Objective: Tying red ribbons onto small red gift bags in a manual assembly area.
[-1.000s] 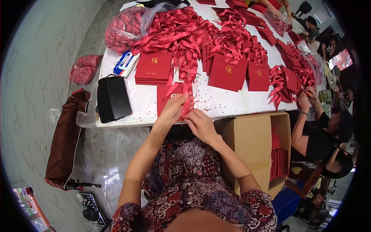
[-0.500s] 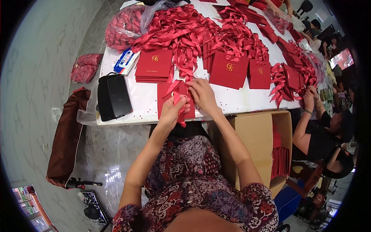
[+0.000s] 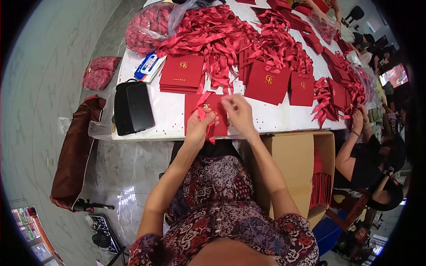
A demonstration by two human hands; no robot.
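A square red gift bag (image 3: 220, 126) with a gold emblem lies at the table's near edge, in front of me. My left hand (image 3: 200, 128) is closed over it, pinching a red ribbon (image 3: 202, 113) between thumb and fingers. One ribbon end hangs below that hand. My right hand (image 3: 240, 114) is at the bag's upper right corner, its fingers bent together. What these fingertips hold, if anything, is too small to make out. Just beyond the bag lies a stack of similar red bags (image 3: 182, 73).
A large heap of red ribbons (image 3: 208, 33) covers the back of the white table (image 3: 171, 119). A black phone (image 3: 140, 106) on a black pouch and a blue-white packet (image 3: 148, 66) lie left. An open carton (image 3: 290, 173) stands at right, near another person's arm (image 3: 348, 142).
My right hand has drawn back slightly to the right from the ribbon near the bag's top. My left hand keeps its pinch on the ribbon. The whole view has shifted a little.
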